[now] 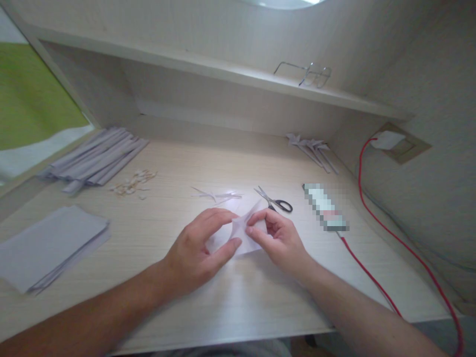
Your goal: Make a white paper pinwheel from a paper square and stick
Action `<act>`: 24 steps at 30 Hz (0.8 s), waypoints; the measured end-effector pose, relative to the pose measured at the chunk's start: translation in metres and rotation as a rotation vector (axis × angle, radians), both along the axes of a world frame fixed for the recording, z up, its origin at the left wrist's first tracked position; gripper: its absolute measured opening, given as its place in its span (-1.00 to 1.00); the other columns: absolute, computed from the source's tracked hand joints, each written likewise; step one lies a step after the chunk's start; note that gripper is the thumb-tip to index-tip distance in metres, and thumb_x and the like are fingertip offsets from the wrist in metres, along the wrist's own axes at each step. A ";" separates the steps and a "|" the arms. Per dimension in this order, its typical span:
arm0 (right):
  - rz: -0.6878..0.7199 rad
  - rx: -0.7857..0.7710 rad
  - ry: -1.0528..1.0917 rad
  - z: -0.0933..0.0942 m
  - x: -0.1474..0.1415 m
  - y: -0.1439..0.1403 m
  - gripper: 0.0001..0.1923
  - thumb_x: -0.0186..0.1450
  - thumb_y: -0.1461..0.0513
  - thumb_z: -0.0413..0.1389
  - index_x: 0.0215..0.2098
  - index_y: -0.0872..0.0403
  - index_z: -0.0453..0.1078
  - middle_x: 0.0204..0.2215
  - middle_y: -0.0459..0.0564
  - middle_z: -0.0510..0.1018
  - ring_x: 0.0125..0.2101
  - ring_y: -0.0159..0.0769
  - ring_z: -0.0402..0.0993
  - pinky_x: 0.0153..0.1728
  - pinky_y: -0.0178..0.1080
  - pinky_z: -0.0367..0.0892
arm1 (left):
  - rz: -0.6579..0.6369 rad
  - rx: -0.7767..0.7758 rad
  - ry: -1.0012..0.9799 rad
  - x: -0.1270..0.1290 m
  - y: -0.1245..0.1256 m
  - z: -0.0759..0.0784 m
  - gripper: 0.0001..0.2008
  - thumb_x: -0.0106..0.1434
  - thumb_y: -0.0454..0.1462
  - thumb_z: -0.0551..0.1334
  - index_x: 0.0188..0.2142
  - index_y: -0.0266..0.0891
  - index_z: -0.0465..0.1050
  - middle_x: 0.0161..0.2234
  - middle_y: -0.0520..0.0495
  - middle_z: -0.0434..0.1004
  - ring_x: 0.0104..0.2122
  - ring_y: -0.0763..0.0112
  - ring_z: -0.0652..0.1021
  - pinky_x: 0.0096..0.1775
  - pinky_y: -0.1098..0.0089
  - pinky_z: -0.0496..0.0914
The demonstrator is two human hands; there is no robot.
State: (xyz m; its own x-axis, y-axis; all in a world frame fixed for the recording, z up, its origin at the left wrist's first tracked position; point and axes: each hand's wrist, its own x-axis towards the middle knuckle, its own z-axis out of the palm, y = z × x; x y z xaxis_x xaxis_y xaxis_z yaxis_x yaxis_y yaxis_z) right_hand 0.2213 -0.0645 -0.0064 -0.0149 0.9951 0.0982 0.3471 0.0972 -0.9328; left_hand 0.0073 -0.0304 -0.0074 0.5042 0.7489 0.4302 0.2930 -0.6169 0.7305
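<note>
A small sheet of white paper (243, 228) is held between both hands, with some of its corners bent up toward the middle. My left hand (203, 243) grips its left side, thumb in front and fingers behind. My right hand (277, 235) pinches the paper near its centre with thumb and forefinger. Just beyond the hands lie a pair of scissors (273, 199) with black handles, blades open, and several thin paper strips (215, 195). Part of the paper is hidden by the fingers.
At left are rolled paper sticks (98, 156), small pale pieces (134, 182) and a paper stack (59, 243). Paper pinwheels (310, 148) lie at back right. A phone (325, 207) with a red cable (372, 277) is at right; glasses (316, 75) rest on the shelf (223, 69).
</note>
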 end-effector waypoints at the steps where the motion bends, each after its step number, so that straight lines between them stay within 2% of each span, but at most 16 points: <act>1: 0.003 -0.004 0.008 0.000 0.001 0.000 -0.94 0.30 0.24 0.22 -0.24 0.03 0.48 -0.43 -0.13 0.46 -0.44 -0.35 0.34 -0.44 -0.31 0.22 | 0.045 -0.071 0.003 0.000 0.001 0.000 -0.81 0.32 -0.25 0.29 -0.08 -0.16 0.47 -0.12 -0.10 0.57 -0.11 0.25 0.55 -0.12 0.29 0.48; 4: 0.030 -0.014 0.012 0.001 0.002 -0.002 -0.84 0.30 0.23 0.23 -0.13 0.00 0.48 -0.51 -0.18 0.28 -0.49 -0.36 0.22 -0.48 -0.32 0.17 | 0.074 -0.318 -0.005 0.000 0.004 0.001 -0.84 0.37 -0.19 0.23 -0.13 -0.16 0.52 -0.22 -0.05 0.58 -0.25 0.32 0.56 -0.35 0.42 0.45; 7: 0.102 0.004 -0.012 0.003 0.002 -0.003 -0.82 0.32 0.27 0.20 -0.10 -0.01 0.48 -0.40 -0.12 0.39 -0.44 -0.35 0.27 -0.43 -0.31 0.23 | 0.053 -0.484 -0.072 0.000 0.008 0.003 -0.81 0.36 -0.18 0.23 -0.12 -0.19 0.54 -0.24 -0.06 0.61 -0.28 0.31 0.59 -0.34 0.40 0.45; 10: 0.102 0.051 -0.010 0.001 0.001 -0.001 -0.79 0.29 0.31 0.21 -0.10 -0.01 0.48 -0.33 -0.09 0.47 -0.44 -0.36 0.29 -0.42 -0.31 0.25 | 0.054 -0.592 -0.152 0.001 0.012 0.003 -0.80 0.33 -0.20 0.25 -0.14 -0.25 0.54 -0.27 -0.08 0.63 -0.32 0.29 0.60 -0.33 0.38 0.45; 13: 0.079 0.048 0.176 -0.003 0.001 0.003 -0.73 0.28 0.28 0.24 -0.06 -0.01 0.40 -0.38 -0.11 0.51 -0.46 -0.36 0.36 -0.45 -0.31 0.26 | 0.057 -0.605 -0.219 0.002 0.015 0.001 -0.81 0.28 -0.25 0.27 -0.15 -0.27 0.55 -0.25 -0.09 0.64 -0.29 0.28 0.61 -0.28 0.36 0.46; 16: 0.074 0.060 0.291 -0.005 0.002 0.006 -0.69 0.28 0.27 0.23 -0.03 -0.01 0.32 -0.38 -0.10 0.56 -0.42 -0.33 0.46 -0.41 -0.29 0.32 | 0.074 -0.536 -0.217 0.002 0.016 0.001 -0.73 0.19 -0.31 0.31 -0.09 -0.25 0.52 -0.18 -0.10 0.62 -0.21 0.26 0.61 -0.22 0.36 0.47; 19: 0.062 0.113 0.099 -0.004 0.005 0.004 -0.72 0.29 0.30 0.20 -0.03 0.00 0.37 -0.37 -0.11 0.54 -0.41 -0.35 0.43 -0.42 -0.31 0.29 | 0.117 -0.469 -0.198 0.001 0.018 0.003 -0.60 0.10 -0.36 0.34 -0.03 -0.21 0.48 -0.11 -0.09 0.59 -0.20 0.30 0.59 -0.26 0.39 0.45; 22: 0.129 0.191 -0.126 -0.003 0.008 0.002 -0.72 0.29 0.35 0.16 -0.05 -0.01 0.45 -0.30 -0.08 0.52 -0.38 -0.35 0.37 -0.40 -0.31 0.28 | 0.040 -0.503 -0.123 -0.001 0.022 0.008 -0.74 0.10 -0.37 0.30 -0.17 -0.23 0.56 -0.24 -0.05 0.61 -0.27 0.32 0.57 -0.27 0.40 0.40; 24: 0.191 0.228 -0.170 -0.003 0.009 0.001 -0.72 0.30 0.35 0.15 -0.04 -0.01 0.47 -0.25 -0.05 0.53 -0.36 -0.34 0.36 -0.37 -0.29 0.30 | -0.053 -0.576 -0.051 -0.002 0.023 0.012 -0.83 0.12 -0.36 0.27 -0.28 -0.25 0.61 -0.34 -0.03 0.61 -0.34 0.33 0.56 -0.31 0.41 0.36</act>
State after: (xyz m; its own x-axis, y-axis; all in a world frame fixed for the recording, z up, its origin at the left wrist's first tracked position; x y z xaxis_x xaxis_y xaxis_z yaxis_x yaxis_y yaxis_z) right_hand 0.2300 -0.0634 -0.0090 -0.2344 0.9254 0.2977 0.4513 0.3749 -0.8098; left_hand 0.0053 -0.0075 0.0042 0.5367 0.8437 -0.0146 0.2285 -0.1286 0.9650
